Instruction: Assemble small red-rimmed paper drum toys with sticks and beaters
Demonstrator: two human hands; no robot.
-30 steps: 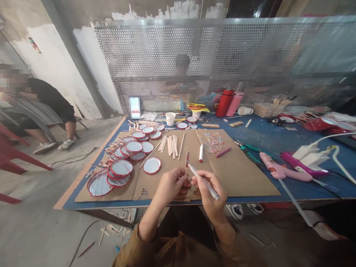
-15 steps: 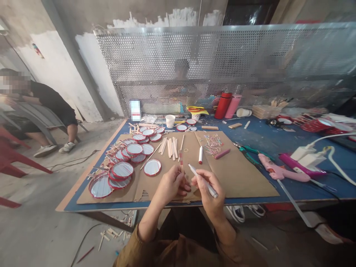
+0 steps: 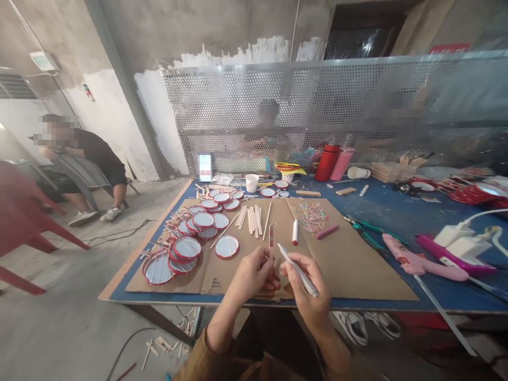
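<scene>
My left hand (image 3: 256, 272) is closed around a narrow wooden craft stick (image 3: 271, 239) that stands upright, its upper part marked with dark red bands. A white marker pen (image 3: 299, 272) is gripped in my right hand (image 3: 311, 283), its tip pointing up and left, close to the stick but apart from it. Beyond the hands, several plain craft sticks (image 3: 254, 219) lie on the cardboard sheet (image 3: 357, 275). Another white marker with a red end (image 3: 295, 232) rests there too, with a single round red-rimmed disc (image 3: 227, 246) nearer my left hand.
Overlapping red-rimmed discs (image 3: 187, 247) cover the cardboard's left side. Loose rubber bands (image 3: 313, 214) and a dark pink stick (image 3: 327, 232) lie to the right. Beyond are pliers (image 3: 365, 235), a pink glue gun (image 3: 420, 259) and a power strip (image 3: 444, 251). A perforated metal screen (image 3: 238, 95) stands behind.
The camera view has shifted, so the whole scene sits lower and further right. Both hands keep their grips, the marker tip still near the banded stick.
</scene>
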